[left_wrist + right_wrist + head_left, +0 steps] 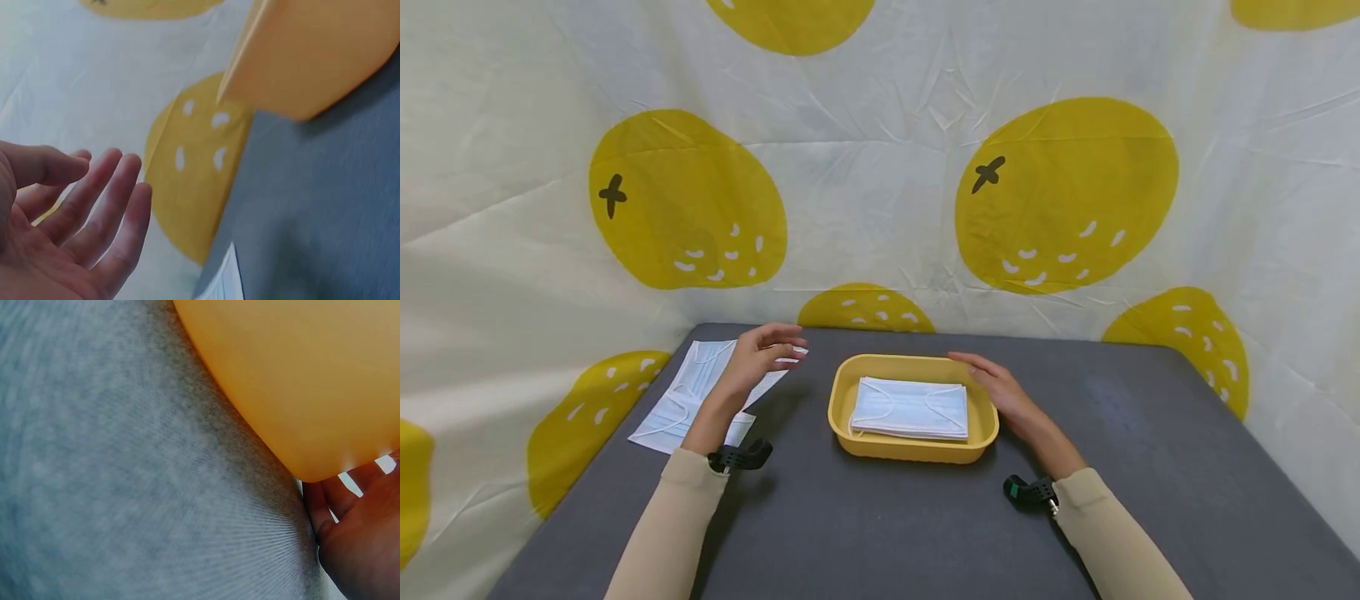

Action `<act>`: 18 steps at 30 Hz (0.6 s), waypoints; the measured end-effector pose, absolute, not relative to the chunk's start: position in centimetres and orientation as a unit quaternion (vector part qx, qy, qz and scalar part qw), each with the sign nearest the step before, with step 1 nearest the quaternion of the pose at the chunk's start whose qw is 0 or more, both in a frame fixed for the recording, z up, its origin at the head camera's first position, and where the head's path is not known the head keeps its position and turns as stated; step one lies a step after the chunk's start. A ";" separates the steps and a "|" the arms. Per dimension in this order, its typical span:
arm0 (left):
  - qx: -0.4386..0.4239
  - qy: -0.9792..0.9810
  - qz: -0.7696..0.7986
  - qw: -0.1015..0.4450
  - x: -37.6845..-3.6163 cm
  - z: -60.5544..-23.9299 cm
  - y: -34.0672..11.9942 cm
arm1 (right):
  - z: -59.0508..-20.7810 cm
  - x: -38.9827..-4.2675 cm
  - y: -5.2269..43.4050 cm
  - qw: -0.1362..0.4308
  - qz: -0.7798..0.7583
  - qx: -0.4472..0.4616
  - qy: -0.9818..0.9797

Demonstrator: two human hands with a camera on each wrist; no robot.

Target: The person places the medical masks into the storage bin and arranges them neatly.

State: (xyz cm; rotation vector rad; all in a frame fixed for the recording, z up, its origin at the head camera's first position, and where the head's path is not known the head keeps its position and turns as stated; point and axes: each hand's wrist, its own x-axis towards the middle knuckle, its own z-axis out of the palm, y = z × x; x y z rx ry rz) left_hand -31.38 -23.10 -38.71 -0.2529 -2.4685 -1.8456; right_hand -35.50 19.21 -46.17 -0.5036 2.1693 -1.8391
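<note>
A yellow plastic tray [913,451] stands in the middle of the table, with a stack of pale blue face masks [910,408] lying in it, ear loops on top. My right hand [1003,392] is at the tray's right end, its fingers extended along the far right corner. In the right wrist view those fingers [359,487] show partly behind the tray's wall. My left hand [752,362] hovers over several loose face masks [681,404] at the table's left edge. Its fingers are spread and relaxed, and the palm holds nothing. The left hand and forearm hide part of these masks.
The dark grey table [880,533] meets a white curtain [872,208] with yellow fruit prints at its back and sides. Each wrist wears a black strap [741,456] with a small device.
</note>
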 end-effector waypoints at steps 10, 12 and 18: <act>-0.012 -0.796 -0.602 0.067 -31.1 -39.1 -27.4 | -46.2 -35.6 19.4 0.125 -0.630 -0.168 0.748; -0.001 -0.797 -0.599 0.073 -30.9 -39.3 -28.1 | -46.2 -35.6 19.4 0.125 -0.630 -0.168 0.748; 0.027 -0.808 -0.581 0.092 -30.6 -40.0 -29.6 | -46.3 -35.5 19.3 0.125 -0.631 -0.168 0.747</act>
